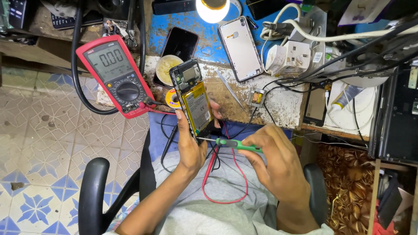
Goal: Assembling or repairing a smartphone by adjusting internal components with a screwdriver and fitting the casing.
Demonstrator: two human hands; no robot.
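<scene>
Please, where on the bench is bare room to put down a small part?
One bare patch of the bench lies between the tweezers and the small transformer, another just right of the transformer. The left end, by the multimeter and solder reel, is crowded; the back right is full of plugs and cables.

Lamp: cut off by top edge. Opened phone: lower end hidden behind left hand.

My left hand holds the opened phone, its yellow battery label facing me; the red meter's grey screen sits upper left; a dark phone screen lies beyond.
</scene>
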